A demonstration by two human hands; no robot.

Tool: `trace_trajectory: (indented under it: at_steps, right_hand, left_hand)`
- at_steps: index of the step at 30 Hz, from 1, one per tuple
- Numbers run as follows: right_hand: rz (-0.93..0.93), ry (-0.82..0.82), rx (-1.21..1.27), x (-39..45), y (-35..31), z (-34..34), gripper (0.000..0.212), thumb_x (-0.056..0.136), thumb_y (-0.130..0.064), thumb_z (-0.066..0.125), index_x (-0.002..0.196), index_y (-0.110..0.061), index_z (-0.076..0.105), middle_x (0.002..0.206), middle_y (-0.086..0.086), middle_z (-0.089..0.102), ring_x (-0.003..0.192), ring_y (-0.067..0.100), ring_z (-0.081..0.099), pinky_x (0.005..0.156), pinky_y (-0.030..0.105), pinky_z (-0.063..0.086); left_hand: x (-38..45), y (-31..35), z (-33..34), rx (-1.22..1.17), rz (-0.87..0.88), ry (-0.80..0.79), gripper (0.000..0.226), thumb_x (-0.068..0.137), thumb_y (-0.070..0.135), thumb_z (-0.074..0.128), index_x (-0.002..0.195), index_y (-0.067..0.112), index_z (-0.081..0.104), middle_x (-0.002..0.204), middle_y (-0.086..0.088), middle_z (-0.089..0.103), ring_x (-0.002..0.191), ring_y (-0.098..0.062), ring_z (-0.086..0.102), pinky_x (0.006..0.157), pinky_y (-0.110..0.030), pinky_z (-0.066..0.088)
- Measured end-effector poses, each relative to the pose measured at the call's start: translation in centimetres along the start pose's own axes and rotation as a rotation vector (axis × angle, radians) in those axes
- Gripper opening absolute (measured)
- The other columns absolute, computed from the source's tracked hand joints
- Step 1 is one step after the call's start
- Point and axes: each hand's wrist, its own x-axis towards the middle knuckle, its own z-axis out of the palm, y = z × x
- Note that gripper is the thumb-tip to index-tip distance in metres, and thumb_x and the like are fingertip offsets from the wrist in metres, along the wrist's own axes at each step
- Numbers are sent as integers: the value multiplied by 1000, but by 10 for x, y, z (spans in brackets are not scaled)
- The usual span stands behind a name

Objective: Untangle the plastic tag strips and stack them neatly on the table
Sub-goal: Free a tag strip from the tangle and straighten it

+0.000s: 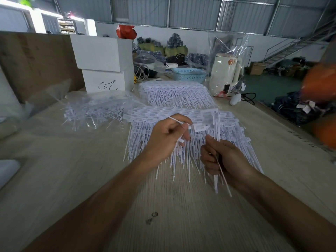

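Note:
A neat stack of white plastic tag strips lies in the middle of the wooden table, tails pointing towards me. My left hand is above this stack and pinches a thin white tag strip near its head. My right hand grips the tails of several strips, which stick out below its palm. A second neat stack lies further back. A tangled heap of strips in clear plastic sits at the left.
White boxes stand behind the tangled heap. A blue basket and a white kettle in a clear bag are at the back. An orange blur fills the right edge. The table's right edge drops to the floor.

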Motion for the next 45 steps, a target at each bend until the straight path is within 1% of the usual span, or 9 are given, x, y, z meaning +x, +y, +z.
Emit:
trace_trajectory:
  at_steps: [4, 10, 16, 20, 23, 29, 34, 39, 45]
  right_hand:
    - [-47, 59, 31, 3, 3, -1, 45, 101, -39, 50, 64, -14, 48, 59, 9, 42, 44, 20, 40, 44, 24, 36]
    - [-16, 87, -17, 4, 4, -3, 39, 103, -39, 50, 74, -15, 63, 62, 2, 26, 48, 12, 20, 41, 23, 19]
    - [-8, 72, -78, 3, 4, -2, 36, 89, -46, 68, 63, -22, 60, 58, -3, 37, 45, 8, 27, 40, 22, 20]
    - [-43, 69, -157, 3, 7, -2, 37, 76, -45, 77, 75, -14, 56, 56, -3, 31, 43, 8, 26, 39, 21, 20]
    - [-55, 105, -164, 4, 6, -3, 27, 77, -42, 75, 73, -16, 68, 54, -5, 27, 42, 8, 23, 37, 19, 21]
    - [-43, 221, -132, 5, 2, -6, 25, 93, -34, 67, 76, -16, 72, 62, 0, 21, 46, 11, 21, 40, 21, 18]
    - [-57, 241, -171, 4, 3, -5, 27, 95, -33, 65, 79, -14, 76, 53, -4, 25, 45, 12, 22, 39, 19, 19]
    - [-104, 226, -210, 3, 2, -6, 28, 95, -33, 65, 83, -11, 77, 52, -5, 22, 45, 13, 20, 46, 24, 16]
    - [-133, 206, -203, 2, 1, -7, 33, 89, -37, 67, 84, -5, 74, 50, -8, 24, 42, 11, 21, 41, 19, 21]
  left_hand:
    - [0, -1, -3, 202, 39, 38, 13, 94, 16, 69, 106, 20, 72, 77, 2, 73, 72, -27, 69, 67, -38, 56]
    - [-3, 2, 2, 338, 72, -34, 27, 88, 18, 75, 115, 20, 74, 100, 21, 67, 95, 10, 59, 84, -7, 40]
    - [-4, 1, 7, 414, 156, -32, 43, 81, 12, 81, 122, 16, 69, 94, -2, 67, 91, -18, 62, 83, -35, 50]
    - [-5, -3, 12, 386, 113, -54, 58, 79, 12, 84, 125, 28, 53, 83, 6, 60, 78, -12, 62, 68, -26, 49]
    - [-7, -3, 13, 379, 117, -126, 53, 85, 10, 74, 124, 32, 45, 82, 6, 58, 77, -13, 62, 69, -33, 50]
    - [-6, -6, 6, 376, 66, -157, 62, 77, 2, 56, 130, 32, 46, 113, 8, 64, 108, -10, 60, 83, -30, 49]
    - [-4, -13, 6, 446, 94, -79, 27, 86, 4, 72, 110, 17, 71, 101, 1, 73, 85, -17, 69, 72, -39, 55]
    - [-3, -14, 6, 463, 70, -43, 20, 90, 16, 73, 110, 17, 76, 96, 7, 76, 79, 17, 62, 73, -4, 46]
    - [-2, -13, 6, 139, -112, -56, 11, 91, 8, 70, 100, 7, 76, 76, 3, 74, 64, -16, 70, 58, -31, 57]
